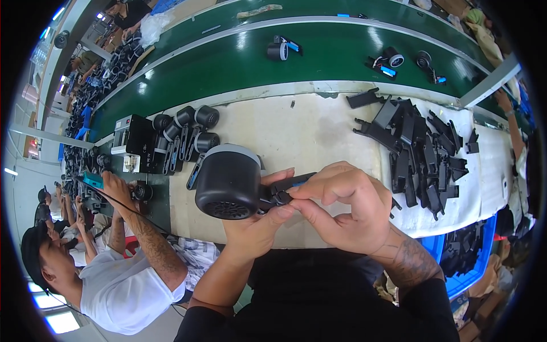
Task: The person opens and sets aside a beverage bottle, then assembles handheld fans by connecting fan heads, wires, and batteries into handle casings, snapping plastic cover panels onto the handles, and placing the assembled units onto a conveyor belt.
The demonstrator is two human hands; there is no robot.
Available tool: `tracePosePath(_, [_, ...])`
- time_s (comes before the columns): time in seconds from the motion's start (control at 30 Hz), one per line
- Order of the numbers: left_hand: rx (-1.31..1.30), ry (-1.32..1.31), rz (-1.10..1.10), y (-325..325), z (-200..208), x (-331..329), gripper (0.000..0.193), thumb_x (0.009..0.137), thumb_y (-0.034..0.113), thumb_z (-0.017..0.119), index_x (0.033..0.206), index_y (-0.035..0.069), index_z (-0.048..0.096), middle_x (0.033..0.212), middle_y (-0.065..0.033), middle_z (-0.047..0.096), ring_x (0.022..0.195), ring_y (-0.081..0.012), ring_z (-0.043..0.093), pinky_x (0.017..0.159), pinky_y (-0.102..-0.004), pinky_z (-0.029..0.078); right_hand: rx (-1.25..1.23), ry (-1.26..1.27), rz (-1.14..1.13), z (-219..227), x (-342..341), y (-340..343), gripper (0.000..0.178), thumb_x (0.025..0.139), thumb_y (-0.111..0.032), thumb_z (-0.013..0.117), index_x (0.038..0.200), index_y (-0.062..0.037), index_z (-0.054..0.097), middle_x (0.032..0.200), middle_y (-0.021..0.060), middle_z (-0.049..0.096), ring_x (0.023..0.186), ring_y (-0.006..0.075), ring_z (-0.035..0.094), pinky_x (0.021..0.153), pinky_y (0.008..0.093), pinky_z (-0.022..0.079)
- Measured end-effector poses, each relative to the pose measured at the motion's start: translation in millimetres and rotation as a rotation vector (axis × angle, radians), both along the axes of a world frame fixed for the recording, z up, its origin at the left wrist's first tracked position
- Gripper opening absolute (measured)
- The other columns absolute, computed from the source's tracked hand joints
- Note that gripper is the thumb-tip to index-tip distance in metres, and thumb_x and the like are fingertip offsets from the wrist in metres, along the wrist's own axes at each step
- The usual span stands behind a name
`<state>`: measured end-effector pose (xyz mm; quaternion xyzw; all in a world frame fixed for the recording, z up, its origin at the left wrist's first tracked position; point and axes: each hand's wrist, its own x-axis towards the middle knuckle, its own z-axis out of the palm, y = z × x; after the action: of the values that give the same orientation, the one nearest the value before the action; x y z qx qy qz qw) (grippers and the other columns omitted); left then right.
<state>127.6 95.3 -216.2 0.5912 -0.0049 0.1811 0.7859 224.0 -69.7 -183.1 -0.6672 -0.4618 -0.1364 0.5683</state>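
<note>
A black handheld fan (228,181) with a round head, a vented grille and a grey rim is in my left hand (254,232). Its fingers are wrapped round the neck and handle, behind the fan. Thumb and forefinger of my right hand (356,208) pinch together at a small black part (280,198) where the head meets the handle. A bit of blue shows beside the dark handle piece under the right fingers. Whether the small part is loose or fixed to the fan, I cannot tell.
Black plastic handle shells (407,142) lie heaped at the right of the table, above a blue bin (484,251). Several fans (206,117) stand at the left beside a black machine (135,142). A green conveyor (228,60) runs behind; a co-worker (125,279) sits at left.
</note>
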Motion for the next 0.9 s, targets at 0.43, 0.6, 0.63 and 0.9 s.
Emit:
tracePosePath(0.43, [0.052,0.018,0.075,1,-2,-1,0.063,0.086,0.001,0.082,0.141,0.003,0.051,0.127,-0.0187,0.067,0.126,-0.0292,0.063,0.104,-0.0429,0.053,0.217,-0.03,-0.08,-12,-6,15,0.038,0.071,0.007,0.086,0.102,-0.0015,0.065,0.09,0.0107,0.075,0.068,0.0221,0.07,0.065,0.0323,0.055])
tracePosePath(0.6, [0.127,-0.005,0.061,3,2,-3,0.062,0.086,0.0,0.082,0.14,0.003,0.051,0.128,-0.0193,0.067,0.125,-0.0293,0.063,0.1,-0.0405,0.055,0.224,-0.032,-0.063,-10,-8,15,0.038,0.072,0.007,0.085,0.102,-0.0015,0.064,0.09,0.0112,0.075,0.069,0.0223,0.071,0.065,0.0325,0.055])
tracePosePath(0.63, [0.126,-0.004,0.064,2,4,-3,0.062,0.086,0.0,0.082,0.14,0.003,0.051,0.128,-0.0193,0.067,0.125,-0.0293,0.063,0.1,-0.0405,0.055,0.223,-0.034,-0.065,-10,-8,15,0.038,0.072,0.007,0.085,0.102,-0.0017,0.064,0.089,0.011,0.075,0.07,0.0224,0.071,0.065,0.0327,0.055])
tracePosePath(0.9, [0.136,0.0,0.063,1,10,-5,0.06,0.087,0.0,0.081,0.139,0.002,0.051,0.133,-0.0236,0.064,0.116,-0.0233,0.066,0.097,-0.0364,0.056,0.213,-0.054,-0.057,-9,-8,13,0.038,0.073,0.007,0.085,0.102,-0.0025,0.063,0.089,0.0105,0.076,0.074,0.0229,0.073,0.066,0.0334,0.055])
